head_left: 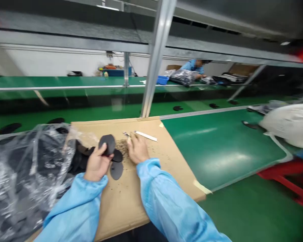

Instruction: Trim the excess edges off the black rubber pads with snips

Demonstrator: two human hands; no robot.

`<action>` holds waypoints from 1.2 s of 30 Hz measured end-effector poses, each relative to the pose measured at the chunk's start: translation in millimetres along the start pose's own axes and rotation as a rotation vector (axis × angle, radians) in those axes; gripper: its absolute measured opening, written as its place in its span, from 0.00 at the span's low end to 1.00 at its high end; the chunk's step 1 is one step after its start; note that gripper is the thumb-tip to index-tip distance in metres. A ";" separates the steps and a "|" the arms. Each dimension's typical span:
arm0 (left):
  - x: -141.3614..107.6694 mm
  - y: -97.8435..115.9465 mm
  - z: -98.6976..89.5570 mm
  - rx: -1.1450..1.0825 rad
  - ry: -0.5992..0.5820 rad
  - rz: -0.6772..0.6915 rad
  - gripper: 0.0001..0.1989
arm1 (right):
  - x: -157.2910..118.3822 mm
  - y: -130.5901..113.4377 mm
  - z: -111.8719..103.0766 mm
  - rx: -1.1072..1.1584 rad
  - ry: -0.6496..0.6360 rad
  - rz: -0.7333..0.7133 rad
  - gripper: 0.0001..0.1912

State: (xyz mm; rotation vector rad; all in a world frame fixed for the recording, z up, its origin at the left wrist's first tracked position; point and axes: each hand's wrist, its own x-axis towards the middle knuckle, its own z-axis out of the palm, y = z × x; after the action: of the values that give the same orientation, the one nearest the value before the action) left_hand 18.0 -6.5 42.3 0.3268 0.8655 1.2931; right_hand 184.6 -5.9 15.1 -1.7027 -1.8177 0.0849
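Note:
My left hand grips a dark round pad, raised a little over the cardboard sheet. Two more dark pads lie on the cardboard just right of that hand, a black one and a grey one. My right hand rests low over the cardboard, its fingers bent around a small metallic tool that is partly hidden. A white strip lies beyond its fingers. Small black scraps are scattered between my hands.
A clear plastic bag of dark pieces fills the left side. A metal post rises behind the cardboard. At right are a green table, a white rounded object and a red stool. Another person works at the far bench.

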 end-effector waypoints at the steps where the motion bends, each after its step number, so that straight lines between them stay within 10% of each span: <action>1: 2.0 -1.7 -0.3 0.014 -0.006 0.038 0.09 | 1.6 0.6 0.2 0.046 0.023 -0.014 0.23; 9: 10.8 -8.7 -4.4 0.071 0.002 0.207 0.22 | 1.5 -0.1 2.4 0.305 0.009 -0.064 0.24; 15: 15.6 -3.4 -9.6 -0.115 0.016 -0.042 0.04 | 0.2 -2.4 4.9 0.319 0.019 -0.233 0.20; 22: 13.7 1.3 -7.2 -0.215 -0.014 -0.165 0.07 | -1.3 -4.2 3.6 0.242 0.078 -0.325 0.20; 36: 19.1 -4.1 -12.2 -0.106 -0.112 0.049 0.10 | 1.3 -1.9 2.1 0.074 0.019 -0.363 0.13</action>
State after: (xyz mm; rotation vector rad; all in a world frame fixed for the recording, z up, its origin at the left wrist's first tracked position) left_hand 12.6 7.1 24.4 0.3350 0.6956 1.3481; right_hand 181.9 -4.3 14.8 -1.2953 -2.0520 -0.0171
